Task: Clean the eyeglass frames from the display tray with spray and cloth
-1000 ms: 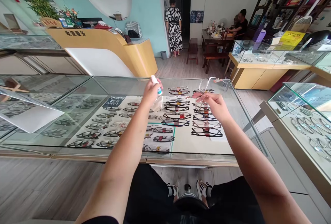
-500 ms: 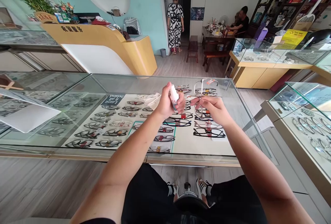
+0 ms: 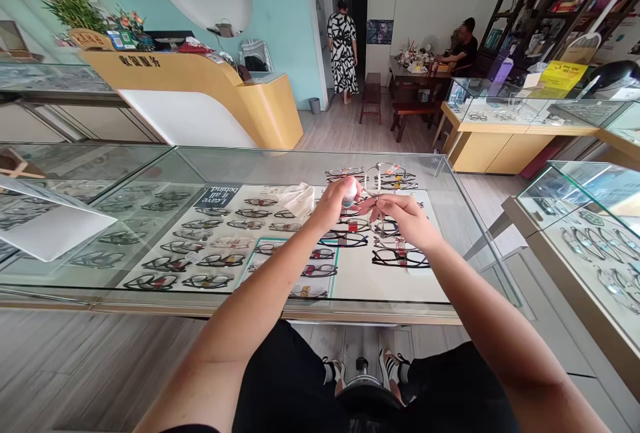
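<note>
My left hand (image 3: 336, 203) is closed around a small white spray bottle (image 3: 351, 191), whose top faces toward the glasses on its right. Pinched in the fingers of my right hand (image 3: 400, 214) is a pair of eyeglasses (image 3: 373, 179) with thin frames, held upright by the middle with an orange tag near the upper lens. Both hands are over the glass display counter (image 3: 390, 313), close to each other. A crumpled pale cloth (image 3: 299, 199) lies on the counter just left of my left hand. Rows of eyeglasses (image 3: 215, 259) show inside the case beneath.
A white panel-like stand (image 3: 60, 223) is at the counter's left end. More glass showcases (image 3: 595, 253) stand at the right. Behind are a yellow reception desk (image 3: 200, 79), a wooden bench (image 3: 371, 96), a walking person (image 3: 343, 53) and a seated person (image 3: 465, 46).
My left hand has tipped the spray bottle toward the glasses and moved slightly down and right. My right hand has shifted left with the glasses, so the two hands are closer.
</note>
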The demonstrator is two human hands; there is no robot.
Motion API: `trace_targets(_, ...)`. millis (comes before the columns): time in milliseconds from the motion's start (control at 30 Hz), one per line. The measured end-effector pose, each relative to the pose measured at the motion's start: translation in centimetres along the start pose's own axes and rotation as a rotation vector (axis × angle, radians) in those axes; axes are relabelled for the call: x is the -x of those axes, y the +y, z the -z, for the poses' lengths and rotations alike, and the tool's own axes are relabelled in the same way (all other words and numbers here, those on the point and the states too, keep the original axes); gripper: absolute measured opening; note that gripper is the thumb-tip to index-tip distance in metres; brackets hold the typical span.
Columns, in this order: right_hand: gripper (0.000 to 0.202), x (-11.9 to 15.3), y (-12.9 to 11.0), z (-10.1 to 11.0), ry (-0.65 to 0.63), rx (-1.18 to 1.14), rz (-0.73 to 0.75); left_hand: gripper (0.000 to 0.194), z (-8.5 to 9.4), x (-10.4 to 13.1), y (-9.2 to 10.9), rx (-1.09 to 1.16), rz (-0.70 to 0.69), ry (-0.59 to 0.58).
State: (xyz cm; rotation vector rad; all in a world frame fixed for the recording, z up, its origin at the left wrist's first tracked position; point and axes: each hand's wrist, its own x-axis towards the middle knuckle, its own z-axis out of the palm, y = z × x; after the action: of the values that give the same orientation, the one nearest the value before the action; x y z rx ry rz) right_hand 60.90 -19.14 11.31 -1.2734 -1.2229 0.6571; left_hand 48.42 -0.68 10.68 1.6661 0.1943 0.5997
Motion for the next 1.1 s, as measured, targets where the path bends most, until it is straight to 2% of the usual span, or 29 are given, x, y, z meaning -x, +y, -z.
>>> trace_targets(100, 0.045, 0.0, 0.3, -0.2, -0.011, -0.016, -0.002, 0.057, 0.1, 0.1, 0.0, -0.116, -0.049, 0.052)
trace_targets(200, 0.042, 0.0, 0.3, -0.2, -0.027, -0.023, -0.006, 0.048, 0.2, 0.2, 0.3, -0.197, -0.08, 0.058)
trace_targets(400, 0.046, 0.0, 0.0, -0.2, -0.025, -0.017, -0.011, 0.044, -0.1, 0.5, 0.9, -0.219, -0.074, 0.046)
trace_targets(667, 0.055, -0.5, 0.4, 0.7, 0.203, -0.011, -0.009, 0.046, -0.6, 1.3, 1.3, -0.275, -0.054, -0.063)
trace_targets(800, 0.052, -0.6, 0.6, 0.9, 0.222, -0.048, -0.007, 0.042, -1.1, 1.6, 0.9, -0.329, -0.066, -0.115)
trace_targets(900, 0.046, -0.5, 0.7, 0.9, 0.223, -0.096, 0.006, 0.047, -0.8, 1.6, 0.9, -0.275, -0.05, -0.127)
trace_targets(1000, 0.042, -0.4, 0.6, 1.0, 0.237, -0.127, 0.006, 0.055, 1.0, 0.8, 0.9, -0.239, -0.077, -0.016)
trace_targets(1100, 0.042, -0.3, 0.7, 1.3, 0.258, -0.116, 0.0, 0.051, 5.1, -1.2, -0.1, -0.319, -0.097, 0.283)
